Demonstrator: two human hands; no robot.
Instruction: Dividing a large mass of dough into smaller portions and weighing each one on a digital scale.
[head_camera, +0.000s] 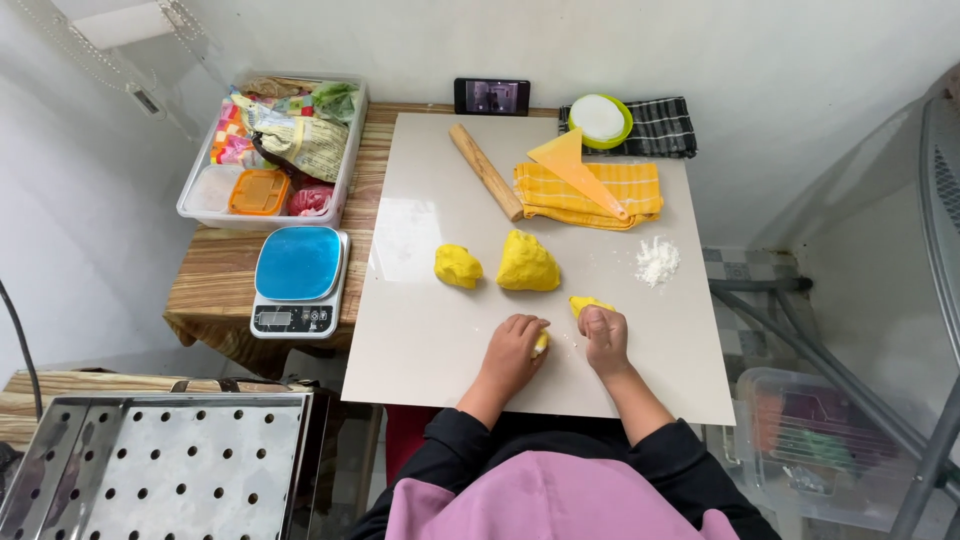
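Note:
My left hand (515, 345) presses palm-down on a small piece of yellow dough (541, 343) on the pale work board (430, 330). Just to its right, my right hand (603, 335) is closed around another small yellow dough piece (585, 303), whose end sticks out above the fingers. Farther up the board lie a large yellow dough lump (526, 263) and a smaller one (457, 266). A little pile of white flour (657, 261) sits at the right.
A wooden rolling pin (485, 171), a yellow scraper (575, 165) on a yellow cloth (590, 195), a green-rimmed bowl (600, 120) and a phone (492, 96) lie at the back. A blue-topped scale (298, 280) and a plastic tub of packets (275, 145) stand left. A perforated metal tray (160, 465) is near left.

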